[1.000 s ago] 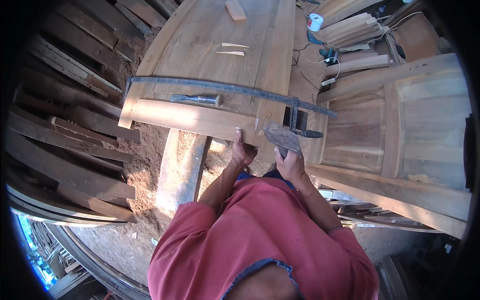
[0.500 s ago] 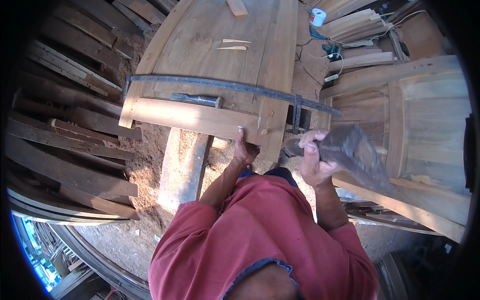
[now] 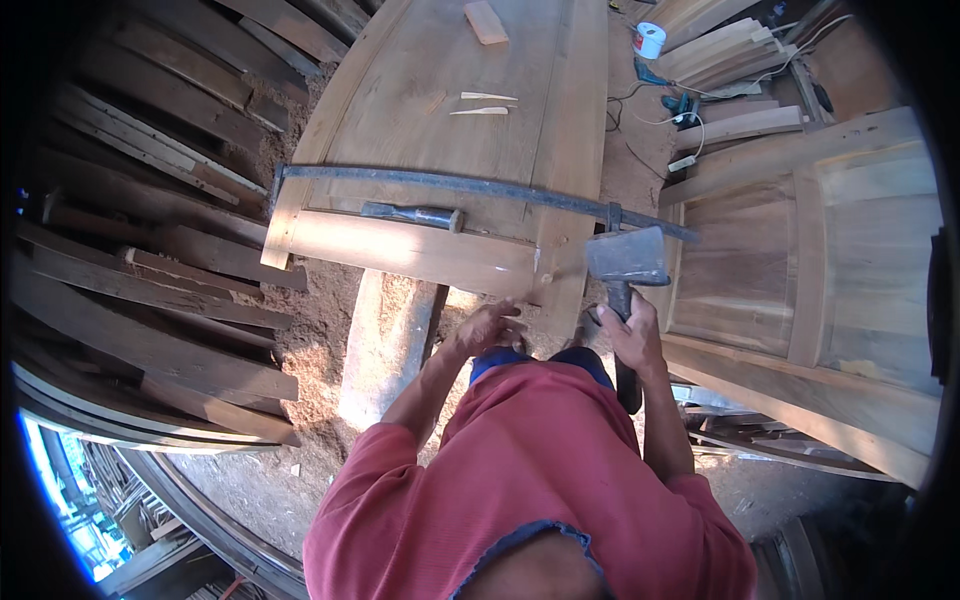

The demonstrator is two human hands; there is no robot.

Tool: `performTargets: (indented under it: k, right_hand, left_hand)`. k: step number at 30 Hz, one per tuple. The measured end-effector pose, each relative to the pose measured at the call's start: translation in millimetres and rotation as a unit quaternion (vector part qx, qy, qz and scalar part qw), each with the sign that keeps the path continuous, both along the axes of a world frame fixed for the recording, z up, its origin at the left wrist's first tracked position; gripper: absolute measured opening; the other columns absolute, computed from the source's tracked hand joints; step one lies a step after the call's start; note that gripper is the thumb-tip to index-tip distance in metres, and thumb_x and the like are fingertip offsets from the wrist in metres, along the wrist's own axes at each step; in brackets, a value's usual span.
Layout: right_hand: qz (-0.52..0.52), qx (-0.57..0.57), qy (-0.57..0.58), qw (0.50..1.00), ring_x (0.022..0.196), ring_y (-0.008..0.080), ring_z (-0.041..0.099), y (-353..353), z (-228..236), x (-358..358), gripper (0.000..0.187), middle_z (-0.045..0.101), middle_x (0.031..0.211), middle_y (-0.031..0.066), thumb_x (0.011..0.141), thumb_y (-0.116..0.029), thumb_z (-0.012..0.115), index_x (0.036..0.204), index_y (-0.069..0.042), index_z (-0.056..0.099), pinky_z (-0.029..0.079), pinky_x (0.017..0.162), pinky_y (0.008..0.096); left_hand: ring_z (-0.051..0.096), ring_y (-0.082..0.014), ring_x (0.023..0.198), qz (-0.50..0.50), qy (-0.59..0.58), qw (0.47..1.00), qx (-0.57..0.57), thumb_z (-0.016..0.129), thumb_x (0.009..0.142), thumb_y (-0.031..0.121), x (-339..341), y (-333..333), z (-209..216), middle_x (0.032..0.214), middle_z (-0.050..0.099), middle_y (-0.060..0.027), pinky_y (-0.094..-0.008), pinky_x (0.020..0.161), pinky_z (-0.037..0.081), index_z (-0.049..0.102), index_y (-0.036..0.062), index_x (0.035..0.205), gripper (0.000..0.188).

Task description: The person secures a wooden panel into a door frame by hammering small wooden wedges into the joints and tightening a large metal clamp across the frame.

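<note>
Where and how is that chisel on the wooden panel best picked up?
Probably by the thick handle at its right end, coming from the near side: the flatter blade points left, and the clamp bar runs just beyond the chisel.

1 view: head cam, L unit of 2 worn side by side, wide fisheye. Scene's shot from above, lens pitched down & fwd. Shirt (image 3: 530, 460) is seen close, btm ctr; L hand (image 3: 487, 327) & R hand (image 3: 637, 338) are framed near mid-pic, a bit farther off; wood panel (image 3: 430, 135) is caught beyond them, upper ctr. Pic is upright, unmirrored; straight edges are bent toward rim, corners blacked out.
</note>
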State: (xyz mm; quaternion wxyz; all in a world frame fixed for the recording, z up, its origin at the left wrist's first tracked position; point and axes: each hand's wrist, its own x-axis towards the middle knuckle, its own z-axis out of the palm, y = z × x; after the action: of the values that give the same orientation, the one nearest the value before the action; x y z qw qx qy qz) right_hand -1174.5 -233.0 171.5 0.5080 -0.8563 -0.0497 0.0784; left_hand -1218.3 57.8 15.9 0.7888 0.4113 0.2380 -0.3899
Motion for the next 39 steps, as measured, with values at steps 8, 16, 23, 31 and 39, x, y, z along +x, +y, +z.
performTargets:
  k: [8, 16, 23, 31, 39]
  right_hand:
    - [-0.079, 0.109, 0.051, 0.990, 0.055, 0.0080, 0.051, -25, 22, -11, 0.013, 0.056, 0.066, 0.0009, 0.092, -0.013, 0.066, 0.092, -0.003, 0.057, 0.042, 0.052, 0.0264]
    - [-0.133, 0.161, 0.060, 0.976, 0.056, 0.0097, 0.054, -49, 45, -26, 0.013, 0.057, 0.068, 0.0031, 0.093, -0.012, 0.065, 0.092, -0.002, 0.056, 0.044, 0.054, 0.0257]
    - [-0.201, 0.211, -0.037, 0.956, 0.057, 0.0104, 0.055, -64, 76, -29, 0.015, 0.059, 0.069, 0.0037, 0.093, -0.008, 0.068, 0.100, 0.001, 0.058, 0.046, 0.055, 0.0264]
    - [-0.279, 0.231, -0.139, 0.922, 0.059, 0.0085, 0.057, -84, 117, -48, 0.017, 0.061, 0.071, 0.0030, 0.091, -0.006, 0.070, 0.103, 0.001, 0.061, 0.045, 0.055, 0.0252]
    - [-0.334, 0.225, -0.276, 0.873, 0.058, 0.0121, 0.058, -120, 142, -82, 0.017, 0.062, 0.068, 0.0061, 0.093, -0.003, 0.065, 0.109, 0.001, 0.060, 0.048, 0.056, 0.0280]
  left_hand:
    - [0.048, -0.0409, 0.129, -0.227, -0.389, 0.474, 0.757, 0.054, 0.081, 0.010, 132, 139, 69, 0.136, 0.054, -0.0149, -0.0508, 0.111, 0.037, 0.052, 0.0119, 0.135, 0.054]
    - [0.056, -0.0449, 0.113, -0.312, -0.453, 0.494, 0.674, 0.070, 0.069, 0.010, 196, 143, 76, 0.112, 0.061, -0.0241, -0.0499, 0.097, 0.047, 0.064, 0.0109, 0.111, 0.042]
    - [0.065, -0.0246, 0.064, 0.077, -0.617, 0.642, 0.449, 0.078, 0.083, 0.022, 238, 34, 158, 0.078, 0.068, -0.0084, -0.0340, 0.059, 0.050, 0.063, 0.0063, 0.098, 0.026]
    - [0.056, -0.0077, 0.071, -0.166, -0.520, 0.813, 0.206, 0.068, 0.096, 0.023, 187, -138, 201, 0.076, 0.059, 0.0039, -0.0274, 0.064, 0.047, 0.061, 0.0075, 0.098, 0.017]
    - [0.055, -0.0057, 0.065, -0.305, -0.507, 0.782, 0.196, 0.067, 0.092, 0.016, 178, -155, 138, 0.071, 0.056, 0.0046, -0.0267, 0.058, 0.046, 0.059, 0.0083, 0.090, 0.011]
